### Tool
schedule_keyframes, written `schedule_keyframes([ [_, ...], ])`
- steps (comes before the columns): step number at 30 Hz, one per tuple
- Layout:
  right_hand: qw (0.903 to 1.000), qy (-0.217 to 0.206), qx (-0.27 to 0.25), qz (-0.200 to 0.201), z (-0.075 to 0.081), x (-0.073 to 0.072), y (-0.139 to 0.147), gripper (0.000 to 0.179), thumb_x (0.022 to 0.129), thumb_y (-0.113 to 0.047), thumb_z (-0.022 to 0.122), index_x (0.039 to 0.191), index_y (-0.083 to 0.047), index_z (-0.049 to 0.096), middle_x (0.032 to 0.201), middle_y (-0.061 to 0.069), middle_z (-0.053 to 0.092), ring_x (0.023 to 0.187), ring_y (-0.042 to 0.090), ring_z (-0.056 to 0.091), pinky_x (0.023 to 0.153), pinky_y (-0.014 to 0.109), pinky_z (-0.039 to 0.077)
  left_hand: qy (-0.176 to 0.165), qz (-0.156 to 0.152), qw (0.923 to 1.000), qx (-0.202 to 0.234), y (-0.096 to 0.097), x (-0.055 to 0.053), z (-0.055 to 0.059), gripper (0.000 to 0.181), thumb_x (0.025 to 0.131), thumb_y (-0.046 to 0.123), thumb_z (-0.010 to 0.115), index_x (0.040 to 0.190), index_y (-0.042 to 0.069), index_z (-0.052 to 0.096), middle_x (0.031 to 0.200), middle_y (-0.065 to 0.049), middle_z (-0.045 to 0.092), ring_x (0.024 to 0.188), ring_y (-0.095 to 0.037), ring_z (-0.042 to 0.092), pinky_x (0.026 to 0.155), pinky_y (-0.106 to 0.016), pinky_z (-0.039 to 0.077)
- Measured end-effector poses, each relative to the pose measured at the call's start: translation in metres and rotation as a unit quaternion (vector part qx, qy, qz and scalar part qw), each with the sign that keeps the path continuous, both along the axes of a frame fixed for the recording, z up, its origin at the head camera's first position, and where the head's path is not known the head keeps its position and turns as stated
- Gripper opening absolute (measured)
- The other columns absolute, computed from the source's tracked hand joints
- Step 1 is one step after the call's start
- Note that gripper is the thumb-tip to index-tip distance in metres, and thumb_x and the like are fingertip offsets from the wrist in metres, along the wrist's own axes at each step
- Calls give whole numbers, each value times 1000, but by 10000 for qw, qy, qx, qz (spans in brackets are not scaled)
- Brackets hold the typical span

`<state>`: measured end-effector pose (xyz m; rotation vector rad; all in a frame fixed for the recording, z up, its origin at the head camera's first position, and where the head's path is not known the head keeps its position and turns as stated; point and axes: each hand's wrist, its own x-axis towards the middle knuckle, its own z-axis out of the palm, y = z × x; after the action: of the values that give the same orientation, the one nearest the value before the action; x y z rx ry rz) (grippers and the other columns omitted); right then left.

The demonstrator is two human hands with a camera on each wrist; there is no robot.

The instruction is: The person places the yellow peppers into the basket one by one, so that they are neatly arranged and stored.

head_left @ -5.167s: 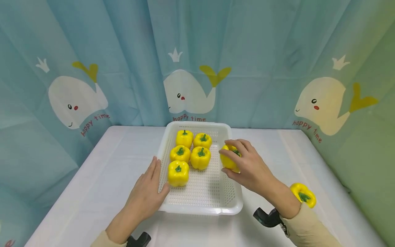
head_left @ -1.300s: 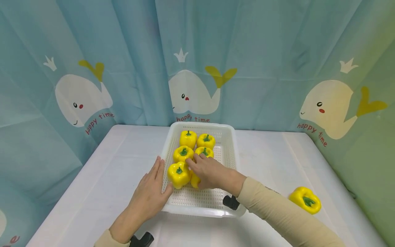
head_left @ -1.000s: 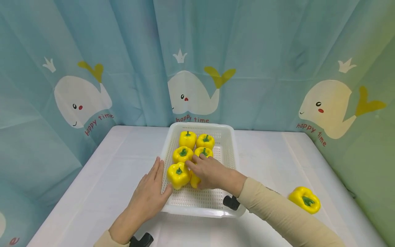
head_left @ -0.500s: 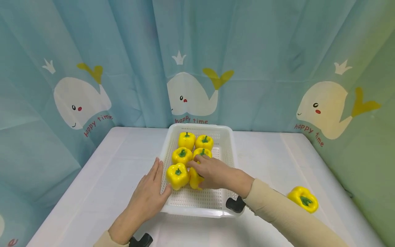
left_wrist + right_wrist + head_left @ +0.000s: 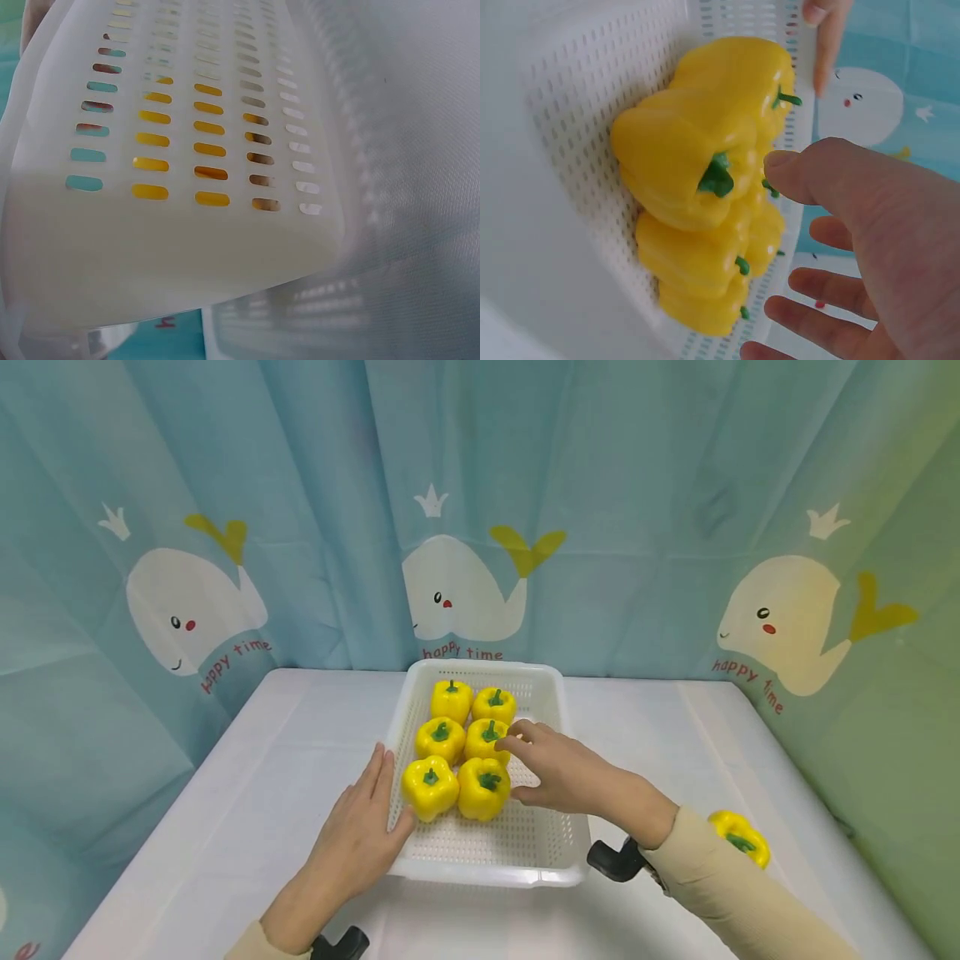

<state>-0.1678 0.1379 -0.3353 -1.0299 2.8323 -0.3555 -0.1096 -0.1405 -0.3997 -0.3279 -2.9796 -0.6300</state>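
Note:
Several yellow bell peppers with green stems stand in two columns inside a white perforated basket (image 5: 517,877). My right hand (image 5: 566,768) hovers over the basket's right part, its fingers spread and holding nothing. Just left of its thumb sits the front right bell pepper (image 5: 480,793), apart from the hand; in the right wrist view that bell pepper (image 5: 671,157) is nearest the camera. My left hand (image 5: 356,818) rests with straight fingers along the basket's left side. In the left wrist view the slotted basket wall (image 5: 172,247) fills most of the picture, yellow showing through.
One more yellow bell pepper (image 5: 742,839) lies on the white tablecloth (image 5: 637,718) to the right, partly behind the right sleeve. A blue curtain (image 5: 622,485) with printed whales hangs behind the table.
Over five seconds, the right hand carried a bell pepper from the basket's right edge to the front right of the group, let go, and drew back rightward. The left hand stayed put.

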Motion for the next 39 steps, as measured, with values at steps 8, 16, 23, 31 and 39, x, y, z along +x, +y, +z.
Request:
schedule_keyframes([
  [8, 9991, 330, -209, -141, 4, 4, 21, 55, 85, -25, 77, 134, -13, 57, 135, 10, 54, 114, 25, 60, 89, 39, 57, -23, 28, 10000, 7, -1, 0, -1, 75, 99, 36, 47, 156, -4, 17, 165, -21, 12, 149, -39, 28, 113, -66, 30],
  [16, 9949, 880, -413, -258, 7, 11, 44, 54, 84, -24, 77, 133, -13, 57, 136, 11, 54, 113, 26, 59, 84, 39, 58, 4, 58, 10000, 63, -2, 2, -2, 75, 99, 35, 47, 156, -4, 17, 166, -21, 11, 148, -40, 28, 113, -65, 30],
  [23, 9885, 1310, -641, -395, 5, 18, 64, 50, 84, -23, 77, 129, -13, 58, 136, 12, 54, 115, 29, 58, 82, 42, 58, -12, 75, 10000, 64, -1, 1, 0, 75, 99, 35, 47, 156, -4, 17, 166, -21, 9, 148, -41, 28, 114, -64, 30],
  [31, 9864, 1189, -752, -851, 4, 27, 84, 50, 86, -23, 75, 131, -15, 56, 139, 12, 51, 124, 33, 53, 84, 48, 57, 84, 54, 9999, 63, -1, 1, 0, 75, 99, 34, 47, 156, -4, 18, 165, -22, 11, 148, -41, 29, 113, -64, 31],
  [39, 9821, 1303, -889, -1029, -6, 35, 106, 49, 86, -22, 75, 130, -14, 56, 136, 11, 51, 124, 33, 51, 86, 50, 55, 136, 1, 9999, 45, 1, -1, -1, 75, 98, 34, 48, 156, -4, 18, 166, -21, 11, 149, -39, 28, 113, -64, 31],
])
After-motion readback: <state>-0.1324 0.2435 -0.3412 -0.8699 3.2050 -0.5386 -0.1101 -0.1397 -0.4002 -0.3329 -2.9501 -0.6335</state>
